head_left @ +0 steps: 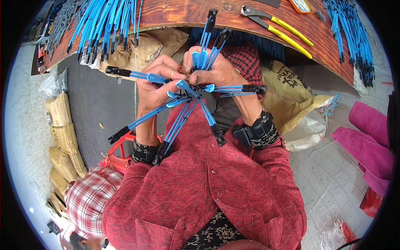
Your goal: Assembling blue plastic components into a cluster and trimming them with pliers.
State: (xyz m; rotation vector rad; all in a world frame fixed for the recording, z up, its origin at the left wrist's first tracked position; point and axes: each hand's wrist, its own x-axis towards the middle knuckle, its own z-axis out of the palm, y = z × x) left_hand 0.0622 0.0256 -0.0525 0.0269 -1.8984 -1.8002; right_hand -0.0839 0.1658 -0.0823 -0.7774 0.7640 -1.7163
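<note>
In front of my chest is a star-shaped frame point(182, 85) of blue arms, each made of paired thin rods with a flat blue tab near the hub and a black end piece. Its arms spread out in all directions from a small dark centre. My left hand point(151, 92) is closed at the left of the hub, thumb and fingers pinching a thin wire point(171, 71). On the other side my right hand point(223, 74) grips the frame near the hub, its thumb tip almost meeting the left fingertips. The fingers partly hide the centre.
Across the far side runs a curved wooden bench point(179, 16) with bundles of blue rods point(106, 23), more blue rods point(348, 35) and yellow-handled pincers point(280, 32). A red stool point(121, 155) and a person in a plaid shirt point(92, 196) are at left. A paper sack point(287, 91) lies right.
</note>
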